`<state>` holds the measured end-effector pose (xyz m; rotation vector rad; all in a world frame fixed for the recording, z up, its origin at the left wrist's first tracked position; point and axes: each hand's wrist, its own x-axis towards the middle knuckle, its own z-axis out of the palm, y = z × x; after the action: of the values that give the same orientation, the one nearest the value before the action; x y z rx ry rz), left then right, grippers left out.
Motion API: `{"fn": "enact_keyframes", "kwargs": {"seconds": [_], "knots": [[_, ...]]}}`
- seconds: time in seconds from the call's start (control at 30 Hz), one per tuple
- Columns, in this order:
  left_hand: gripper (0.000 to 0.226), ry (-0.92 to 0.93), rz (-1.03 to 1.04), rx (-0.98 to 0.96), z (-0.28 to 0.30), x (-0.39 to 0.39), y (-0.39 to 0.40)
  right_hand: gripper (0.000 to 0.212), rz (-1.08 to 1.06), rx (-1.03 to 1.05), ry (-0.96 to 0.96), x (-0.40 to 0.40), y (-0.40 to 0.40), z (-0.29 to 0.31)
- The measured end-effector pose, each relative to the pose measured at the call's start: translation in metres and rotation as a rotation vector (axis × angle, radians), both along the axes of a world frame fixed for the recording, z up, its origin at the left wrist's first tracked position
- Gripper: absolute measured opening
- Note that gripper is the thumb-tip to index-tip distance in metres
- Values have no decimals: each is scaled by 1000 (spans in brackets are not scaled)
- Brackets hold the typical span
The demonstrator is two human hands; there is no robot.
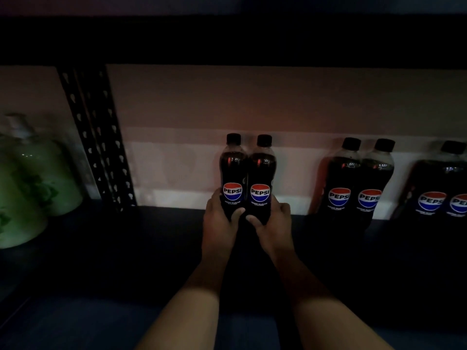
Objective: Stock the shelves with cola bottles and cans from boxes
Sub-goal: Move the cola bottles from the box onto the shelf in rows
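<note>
- My left hand (219,218) is wrapped around the lower part of the left cola bottle (233,173), thumb across the front just under its label.
- My right hand (274,219) grips the right cola bottle (261,175) the same way, low down, thumb on the front.
- The two bottles stand upright and touch side by side, black caps on, labels facing me, roughly in the middle of the dark shelf (151,236) near its back.
- Whether their bases rest on the shelf or sit just above it I cannot tell; my hands and the darkness hide that.
- To the right, well apart from the ones I hold, a pair of larger cola bottles (353,183) stands against the pale back wall (227,102), touching each other.
- Further right, at the edge of view, more large cola bottles (444,188) stand, partly cut off.
- A black perforated shelf post (96,137) rises on the left.
- Beyond the post stand green bottles (38,178), blurred and dim.
- The underside of the shelf above (227,39) runs dark across the top.
</note>
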<state>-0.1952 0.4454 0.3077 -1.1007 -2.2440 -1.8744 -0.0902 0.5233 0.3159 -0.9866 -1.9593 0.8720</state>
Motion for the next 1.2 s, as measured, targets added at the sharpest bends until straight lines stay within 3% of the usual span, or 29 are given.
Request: {"fn": "enact_keyframes", "kwargs": {"seconds": [0.77,1.07,1.2], "knots": [[70,-13,-52,-31,0,0,-6,79,-30,49,-105,-5,-5,-1],[70,-174,-13,-41,9,12,-29,80,-60,60,-169,7,-16,-1],[51,-80,26,-73,1,30,-47,69,-68,49,-83,29,-30,-15]]}}
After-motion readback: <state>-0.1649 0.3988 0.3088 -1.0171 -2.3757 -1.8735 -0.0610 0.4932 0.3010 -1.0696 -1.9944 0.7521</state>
